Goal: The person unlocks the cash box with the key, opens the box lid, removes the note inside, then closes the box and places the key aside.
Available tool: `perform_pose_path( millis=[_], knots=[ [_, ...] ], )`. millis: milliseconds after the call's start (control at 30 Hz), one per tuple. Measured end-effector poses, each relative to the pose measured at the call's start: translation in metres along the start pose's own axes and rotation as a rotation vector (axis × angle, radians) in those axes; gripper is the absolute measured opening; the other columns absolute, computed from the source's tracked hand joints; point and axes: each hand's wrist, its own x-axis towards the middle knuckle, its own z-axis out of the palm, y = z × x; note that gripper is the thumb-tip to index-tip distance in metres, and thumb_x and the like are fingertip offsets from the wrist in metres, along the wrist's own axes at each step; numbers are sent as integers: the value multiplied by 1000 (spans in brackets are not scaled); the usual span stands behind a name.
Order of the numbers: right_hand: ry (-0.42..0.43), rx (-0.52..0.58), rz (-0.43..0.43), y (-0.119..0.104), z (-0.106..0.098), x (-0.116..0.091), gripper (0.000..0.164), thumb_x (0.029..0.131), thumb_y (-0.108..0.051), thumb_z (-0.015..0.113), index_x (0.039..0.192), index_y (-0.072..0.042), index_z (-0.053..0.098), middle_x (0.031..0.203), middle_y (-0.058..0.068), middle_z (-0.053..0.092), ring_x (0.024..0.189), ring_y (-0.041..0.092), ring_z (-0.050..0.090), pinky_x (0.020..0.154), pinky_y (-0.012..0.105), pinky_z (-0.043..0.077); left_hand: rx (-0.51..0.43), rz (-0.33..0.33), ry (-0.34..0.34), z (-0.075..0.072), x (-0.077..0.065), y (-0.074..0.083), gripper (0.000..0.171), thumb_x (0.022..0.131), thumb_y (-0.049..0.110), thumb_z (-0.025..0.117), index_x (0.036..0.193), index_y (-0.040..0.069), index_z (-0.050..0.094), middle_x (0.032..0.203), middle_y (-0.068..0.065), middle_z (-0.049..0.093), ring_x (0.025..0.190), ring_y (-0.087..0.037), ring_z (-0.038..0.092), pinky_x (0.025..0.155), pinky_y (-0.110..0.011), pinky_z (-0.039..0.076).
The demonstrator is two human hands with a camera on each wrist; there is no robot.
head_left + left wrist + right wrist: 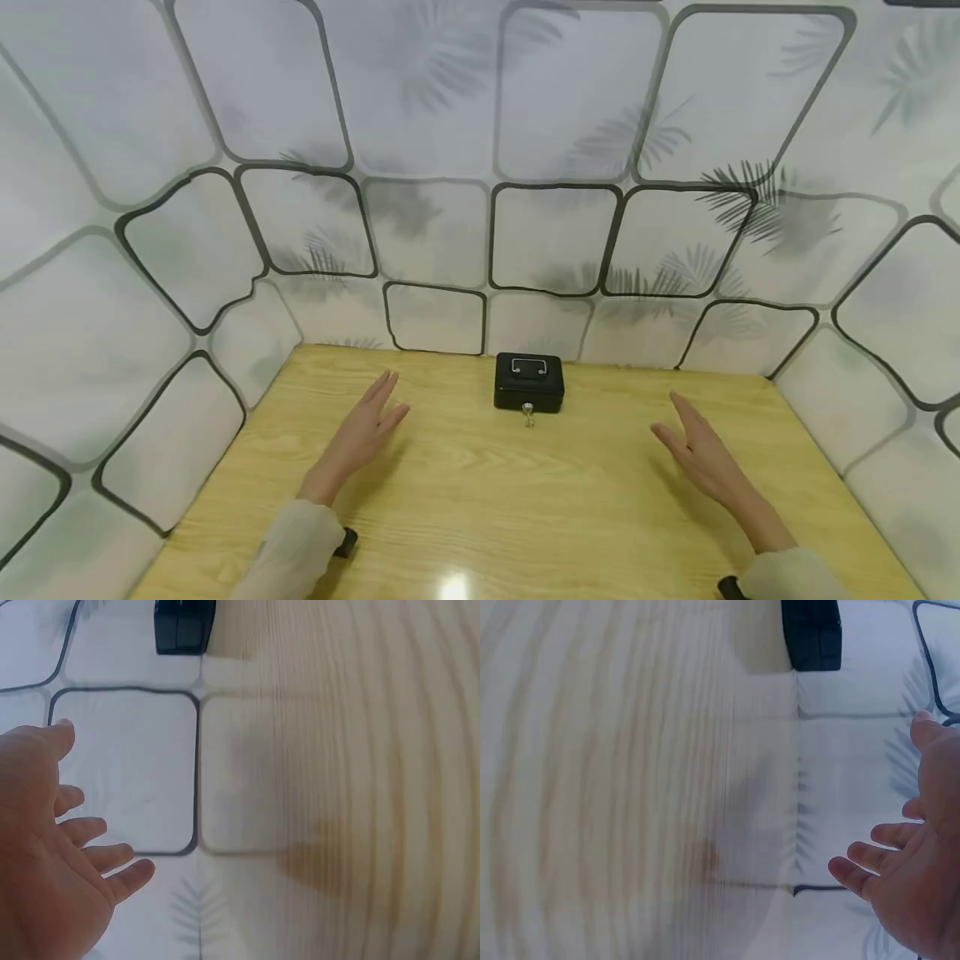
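A small black cash box [528, 385] with a silver handle on its lid stands near the back of the table. Keys [528, 414] hang at the lock on its front. To the left of the box my left hand [358, 437] is held over the table, fingers extended and holding nothing. My right hand [701, 454] hovers on the other side, thumb apart from its straight fingers, also holding nothing. Each wrist view catches one end of the dark box, in the left wrist view [183, 626] and the right wrist view [812, 634], well away from the fingers.
The pale wood-grain table [480, 492] is enclosed at the back and sides by a white fabric wall [427, 233] printed with dark outlined shapes and leaves. A bright light reflection lies near the front edge. Dark bands [346, 543] sit at the sleeve cuffs.
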Motion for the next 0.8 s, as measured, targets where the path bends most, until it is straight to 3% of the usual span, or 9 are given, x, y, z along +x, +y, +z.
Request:
perform_pose_path(
  millis=[267,467,800],
  knots=[
    [12,79,-17,-19,29,27,72,112,-36,44,162,7,13,161,37,24,139,58,34,105,71,36,-153,-4,3,33,26,21,66,111,31,49,161,-3,24,166,-26,24,153,-42,22,120,-59,22],
    [10,119,-29,-28,48,46,70,112,-37,42,163,4,15,162,33,26,137,56,39,103,70,39,-247,-17,45,55,42,36,61,111,24,50,159,-7,29,163,-26,29,150,-44,28,115,-58,33],
    [12,168,-34,-37,69,70,69,112,-35,45,162,5,19,158,33,33,138,52,41,107,64,40,-303,-32,25,77,62,55,61,111,28,49,159,-4,31,162,-24,33,145,-43,37,112,-55,40]
  ],
)
